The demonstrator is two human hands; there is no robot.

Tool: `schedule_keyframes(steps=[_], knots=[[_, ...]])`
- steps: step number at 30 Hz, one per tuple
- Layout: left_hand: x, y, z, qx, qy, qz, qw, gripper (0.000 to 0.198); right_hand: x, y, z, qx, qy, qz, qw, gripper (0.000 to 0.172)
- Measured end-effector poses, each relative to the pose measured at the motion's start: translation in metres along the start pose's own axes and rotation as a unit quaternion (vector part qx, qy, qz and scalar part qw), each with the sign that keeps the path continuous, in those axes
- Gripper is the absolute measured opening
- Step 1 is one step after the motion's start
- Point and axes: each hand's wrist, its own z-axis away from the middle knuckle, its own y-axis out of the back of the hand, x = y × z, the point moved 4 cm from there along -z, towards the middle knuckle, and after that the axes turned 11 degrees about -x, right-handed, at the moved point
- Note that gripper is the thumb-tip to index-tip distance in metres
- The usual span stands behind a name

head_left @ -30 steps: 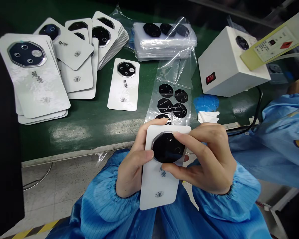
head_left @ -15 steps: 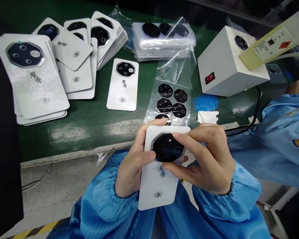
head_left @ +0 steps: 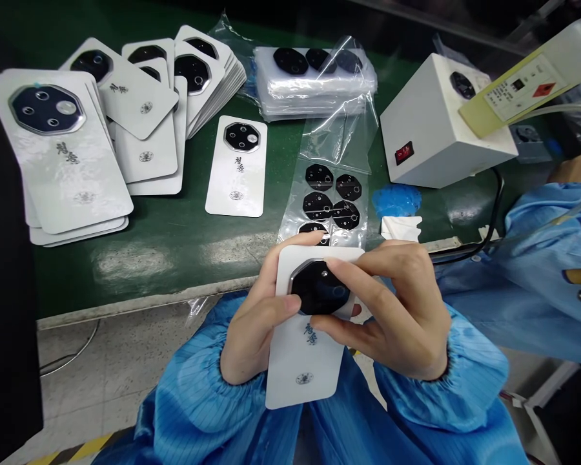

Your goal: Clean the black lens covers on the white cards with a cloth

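A white phone back cover (head_left: 297, 361) is tilted in front of me, over my lap. My left hand (head_left: 252, 329) is closed round its left side, thumb on the rim of the camera ring. Within that silver ring lies a black octagonal lens plate (head_left: 319, 290). The thumb and index finger of my right hand (head_left: 407, 316) pinch the plate at its lower and upper edges. Just beyond my hands, more black lens plates (head_left: 318, 206) lie on a clear plastic sheet (head_left: 336, 152). Whether the held plate sits fully flat cannot be seen.
On the green bench (head_left: 174, 239) are stacked white covers (head_left: 72, 187), a single cover (head_left: 235, 174) and a wrapped pack (head_left: 314, 87) with black plates on top. A white box (head_left: 430, 129) with a red switch and a yellowish bottle (head_left: 518, 84) stand right. Beside me, a co-worker's blue sleeve (head_left: 542, 226) shows.
The view has shifted slightly, so everything appears a little further left. Both hands keep the same hold on the cover and the lens plate.
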Motion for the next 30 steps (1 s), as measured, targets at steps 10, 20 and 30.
schedule_keyframes(steps=[10, 20, 30], knots=[[0.0003, -0.0006, 0.0000, 0.022, -0.005, -0.017, 1.000, 0.042, -0.0011, -0.0003, 0.0004, -0.007, 0.007, -0.008, 1.000, 0.045], [-0.0007, 0.0029, 0.0024, 0.036, 0.014, -0.035, 0.999, 0.041, -0.0010, -0.0007, 0.0010, -0.012, 0.004, -0.012, 1.000, 0.046], [0.0018, 0.0006, 0.0025, 0.029, 0.025, -0.042, 0.998, 0.040, 0.0008, -0.0009, 0.0013, -0.006, 0.010, -0.019, 1.000, 0.047]])
